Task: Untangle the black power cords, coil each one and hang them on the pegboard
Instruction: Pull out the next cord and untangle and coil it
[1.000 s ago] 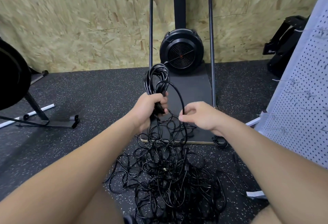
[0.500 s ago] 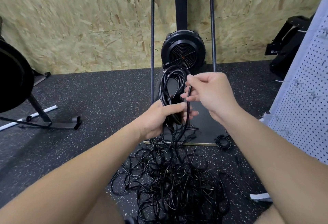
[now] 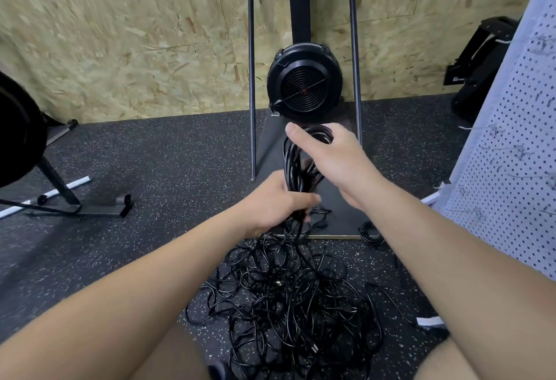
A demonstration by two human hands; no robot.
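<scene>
A long coil of black power cord point(image 3: 294, 166) stands upright in front of me. My left hand point(image 3: 278, 202) grips its lower end, fingers curled round the strands. My right hand point(image 3: 326, 154) is curled over the top of the coil, thumb out to the left. Below the hands a big tangle of black cords point(image 3: 298, 307) lies on the dark speckled floor, with strands running up into the coil. The white pegboard point(image 3: 517, 145) with thin wire hooks leans at the right edge.
A black fan machine point(image 3: 304, 86) on a dark base plate with a metal frame stands against the chipboard wall straight ahead. A small coiled cord point(image 3: 371, 233) lies by the plate's corner. A black stand point(image 3: 60, 196) is on the left, black equipment point(image 3: 481, 63) at the back right.
My right hand has risen from the pile, carried a strand up and now wraps over the top of the coil. The left hand keeps its grip on the coil's lower end.
</scene>
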